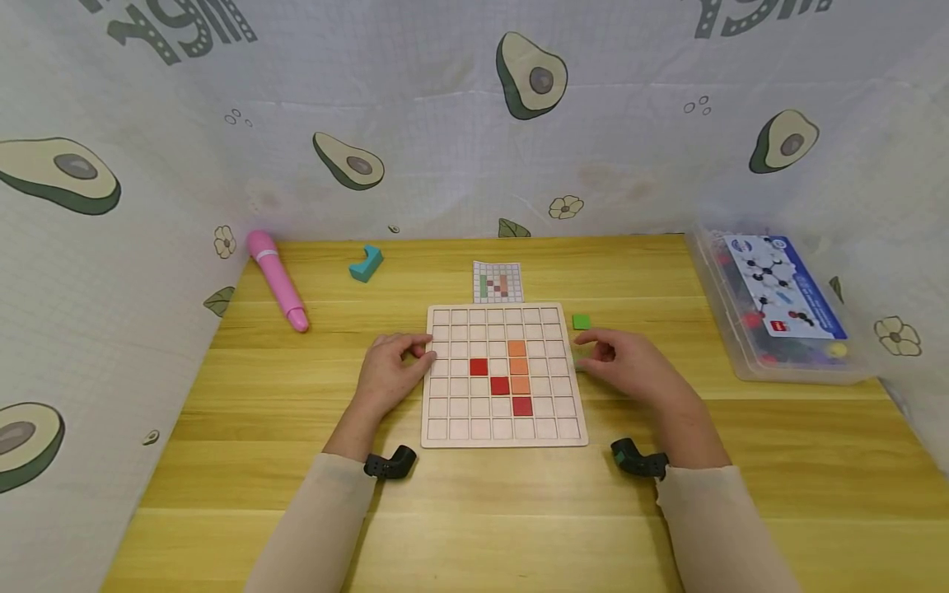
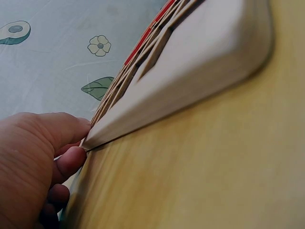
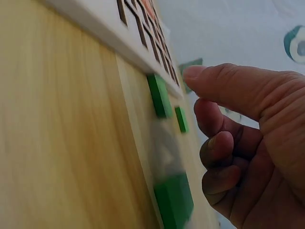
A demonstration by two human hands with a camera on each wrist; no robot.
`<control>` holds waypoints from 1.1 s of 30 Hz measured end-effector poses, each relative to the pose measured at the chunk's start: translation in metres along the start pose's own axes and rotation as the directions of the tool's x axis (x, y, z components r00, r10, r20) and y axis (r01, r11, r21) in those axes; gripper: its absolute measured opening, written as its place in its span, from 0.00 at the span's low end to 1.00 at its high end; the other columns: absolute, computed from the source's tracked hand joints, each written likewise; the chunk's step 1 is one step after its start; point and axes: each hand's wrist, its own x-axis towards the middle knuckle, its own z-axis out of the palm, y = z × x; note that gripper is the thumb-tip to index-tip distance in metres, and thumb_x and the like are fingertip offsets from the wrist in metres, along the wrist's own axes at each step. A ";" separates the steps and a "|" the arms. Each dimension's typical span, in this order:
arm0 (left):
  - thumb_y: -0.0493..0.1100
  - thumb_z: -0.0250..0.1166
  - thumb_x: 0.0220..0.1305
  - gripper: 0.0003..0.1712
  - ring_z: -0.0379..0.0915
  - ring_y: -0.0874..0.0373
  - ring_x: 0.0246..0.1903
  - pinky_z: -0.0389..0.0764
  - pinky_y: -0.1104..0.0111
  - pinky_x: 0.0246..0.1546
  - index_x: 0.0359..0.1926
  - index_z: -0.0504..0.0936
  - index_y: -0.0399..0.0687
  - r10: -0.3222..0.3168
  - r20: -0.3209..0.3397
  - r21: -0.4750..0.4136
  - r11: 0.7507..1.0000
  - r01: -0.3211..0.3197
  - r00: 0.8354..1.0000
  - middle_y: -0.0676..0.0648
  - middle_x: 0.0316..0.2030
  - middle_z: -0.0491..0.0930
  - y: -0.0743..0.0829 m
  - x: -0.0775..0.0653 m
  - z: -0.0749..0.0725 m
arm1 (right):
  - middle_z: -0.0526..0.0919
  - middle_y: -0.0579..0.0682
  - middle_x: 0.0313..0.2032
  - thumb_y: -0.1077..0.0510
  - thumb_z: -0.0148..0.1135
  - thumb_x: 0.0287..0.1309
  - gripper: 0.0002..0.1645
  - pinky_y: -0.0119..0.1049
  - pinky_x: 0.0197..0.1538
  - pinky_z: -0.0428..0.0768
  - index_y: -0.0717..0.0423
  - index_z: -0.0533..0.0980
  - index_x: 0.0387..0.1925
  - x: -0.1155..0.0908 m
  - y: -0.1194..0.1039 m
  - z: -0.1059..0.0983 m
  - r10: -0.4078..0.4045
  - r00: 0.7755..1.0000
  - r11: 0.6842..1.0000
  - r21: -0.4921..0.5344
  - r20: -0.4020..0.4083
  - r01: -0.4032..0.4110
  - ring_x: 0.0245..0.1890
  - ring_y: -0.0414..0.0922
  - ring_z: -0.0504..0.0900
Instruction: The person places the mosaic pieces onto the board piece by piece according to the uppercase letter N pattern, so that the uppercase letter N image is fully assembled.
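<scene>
A pale wooden grid board point(image 1: 460, 429) lies flat, with red squares point(image 1: 500, 385) and orange squares point(image 1: 517, 366) set in its cells. My left hand point(image 1: 389, 367) holds the board's left edge between thumb and forefinger; the left wrist view shows both tips right at the rim. Just off the right edge hovers my right hand point(image 1: 633, 366), its thumb and forefinger apart with nothing between them. Below it in the right wrist view, green pieces point(image 3: 159, 95) rest on the table beside the board. One green square point(image 1: 582, 322) shows beyond the fingers from above.
Behind the board lies a small printed pattern card point(image 1: 498, 282). A pink microphone-shaped stick point(image 1: 278, 280) and a teal block point(image 1: 366, 263) are at back left. On the right sits a clear plastic box point(image 1: 797, 366) with coloured parts. An avocado-print cloth point(image 1: 445, 99) rises behind the table.
</scene>
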 end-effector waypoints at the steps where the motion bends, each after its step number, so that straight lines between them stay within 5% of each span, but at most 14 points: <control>1: 0.46 0.70 0.65 0.16 0.69 0.53 0.39 0.67 0.63 0.44 0.52 0.88 0.48 0.001 0.001 0.000 1.000 -0.001 1.000 0.50 0.34 0.83 0.000 0.000 0.000 | 0.78 0.51 0.38 0.50 0.65 0.67 0.21 0.38 0.38 0.72 0.52 0.78 0.59 -0.002 0.004 -0.003 0.018 1.000 1.000 0.003 0.001 -0.018 0.35 0.46 0.73; 7: 0.47 0.70 0.66 0.16 0.69 0.53 0.40 0.67 0.64 0.44 0.53 0.88 0.48 -0.011 0.006 -0.007 1.000 0.012 1.000 0.50 0.35 0.83 0.000 0.000 -0.001 | 0.79 0.53 0.39 0.47 0.66 0.67 0.23 0.38 0.38 0.72 0.53 0.77 0.59 -0.014 0.027 -0.017 0.069 0.998 0.998 -0.005 0.000 -0.069 0.35 0.47 0.74; 17: 0.46 0.70 0.66 0.16 0.69 0.53 0.40 0.67 0.64 0.44 0.52 0.88 0.47 -0.002 0.002 -0.008 1.000 0.002 1.000 0.50 0.34 0.83 0.000 0.000 0.001 | 0.78 0.52 0.38 0.51 0.71 0.61 0.26 0.34 0.37 0.73 0.60 0.78 0.56 -0.026 0.056 -0.033 0.032 0.997 0.999 0.035 0.072 -0.034 0.36 0.45 0.73; 23: 0.46 0.70 0.66 0.16 0.69 0.53 0.39 0.68 0.64 0.44 0.52 0.88 0.47 0.002 -0.002 0.000 1.000 -0.002 1.000 0.50 0.34 0.83 0.000 0.000 0.000 | 0.77 0.51 0.38 0.50 0.71 0.61 0.25 0.35 0.38 0.72 0.59 0.78 0.55 -0.024 0.051 -0.029 0.043 0.996 0.999 0.030 0.072 -0.046 0.35 0.45 0.73; 33: 0.46 0.69 0.66 0.15 0.70 0.53 0.39 0.68 0.64 0.44 0.51 0.88 0.47 0.006 -0.002 0.004 1.000 -0.006 1.000 0.50 0.33 0.83 -0.001 0.001 0.000 | 0.80 0.55 0.38 0.40 0.67 0.63 0.27 0.37 0.36 0.70 0.56 0.76 0.51 -0.012 0.034 -0.016 0.172 0.985 0.985 -0.026 -0.013 -0.172 0.34 0.48 0.74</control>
